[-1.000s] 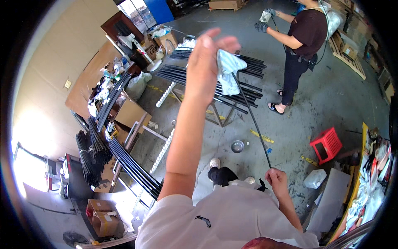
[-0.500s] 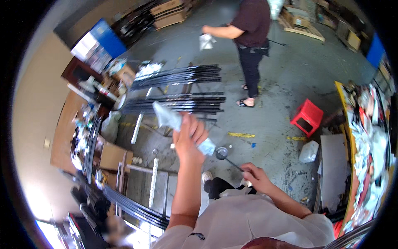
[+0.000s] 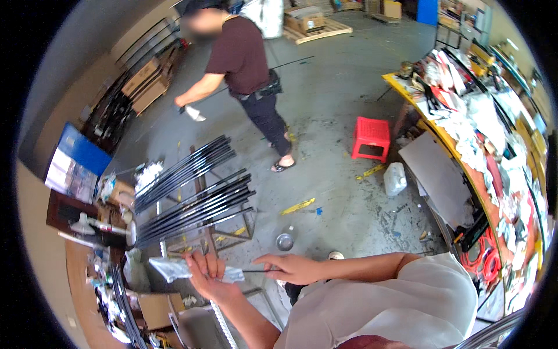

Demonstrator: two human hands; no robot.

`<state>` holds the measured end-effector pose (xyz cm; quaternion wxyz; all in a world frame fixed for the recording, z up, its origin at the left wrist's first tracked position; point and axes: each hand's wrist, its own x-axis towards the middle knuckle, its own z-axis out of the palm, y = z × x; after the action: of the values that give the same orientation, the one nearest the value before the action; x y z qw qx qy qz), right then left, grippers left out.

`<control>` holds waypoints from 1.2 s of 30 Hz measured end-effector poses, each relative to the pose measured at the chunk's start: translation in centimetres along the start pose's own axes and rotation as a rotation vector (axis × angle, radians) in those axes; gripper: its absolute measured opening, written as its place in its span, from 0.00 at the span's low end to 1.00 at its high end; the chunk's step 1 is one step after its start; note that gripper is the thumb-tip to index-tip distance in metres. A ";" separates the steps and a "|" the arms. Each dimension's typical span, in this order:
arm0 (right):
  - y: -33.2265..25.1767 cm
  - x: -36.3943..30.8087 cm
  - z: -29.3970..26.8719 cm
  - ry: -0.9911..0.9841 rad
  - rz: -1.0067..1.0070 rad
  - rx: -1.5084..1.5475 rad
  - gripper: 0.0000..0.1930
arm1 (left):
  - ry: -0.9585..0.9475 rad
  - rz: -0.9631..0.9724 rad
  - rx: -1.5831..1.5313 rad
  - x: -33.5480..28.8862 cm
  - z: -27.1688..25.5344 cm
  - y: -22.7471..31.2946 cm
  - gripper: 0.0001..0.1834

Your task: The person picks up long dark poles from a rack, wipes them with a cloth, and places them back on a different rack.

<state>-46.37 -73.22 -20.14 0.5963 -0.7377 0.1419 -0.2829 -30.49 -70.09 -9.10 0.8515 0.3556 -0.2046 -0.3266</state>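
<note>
My left hand (image 3: 204, 276) is closed around a crumpled, pale bluish-white cloth or plastic sheet (image 3: 165, 269), which sticks out on both sides of the fist. Close by on its right, my right hand (image 3: 290, 268) grips a thin dark rod (image 3: 254, 270). The rod points left and meets the right end of the pale sheet; whether it goes inside the folds is hidden. Beyond my hands, long black glossy tubes (image 3: 195, 203) lie in two groups on a low metal frame (image 3: 239, 231).
A small round metal bowl (image 3: 285, 242) sits on the floor. Farther right are a red stool (image 3: 371, 138), a white jug (image 3: 395, 179) and a cluttered yellow-edged table (image 3: 401, 93). A co-worker (image 3: 247, 58) stands beyond the tubes, holding something whitish. A cardboard box (image 3: 160, 310) is at lower left.
My view has swung to the right. The left hand has come lower with the pale sheet, and the right hand has drawn up to it, bringing the rod against the sheet's end.
</note>
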 end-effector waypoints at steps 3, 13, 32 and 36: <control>1.0 -0.2 0.4 -0.014 -0.021 -0.040 0.21 | 0.065 0.002 0.025 0.0 0.0 0.0 0.08; 1.0 -0.3 -0.3 0.091 0.016 -0.074 0.21 | 0.045 -0.047 0.127 0.7 1.4 -1.1 0.15; 2.9 7.4 5.3 0.052 0.040 -0.018 0.21 | -0.048 -0.374 -0.044 3.9 -8.3 -0.9 0.08; 1.9 9.6 7.5 0.112 0.139 -0.008 0.18 | -0.186 -0.424 0.127 5.5 -11.1 0.5 0.20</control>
<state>-34.04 -73.01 -20.57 0.6026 -0.7116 0.2269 -0.2811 -19.95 -68.46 -15.45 0.7173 0.4118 -0.2231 -0.5159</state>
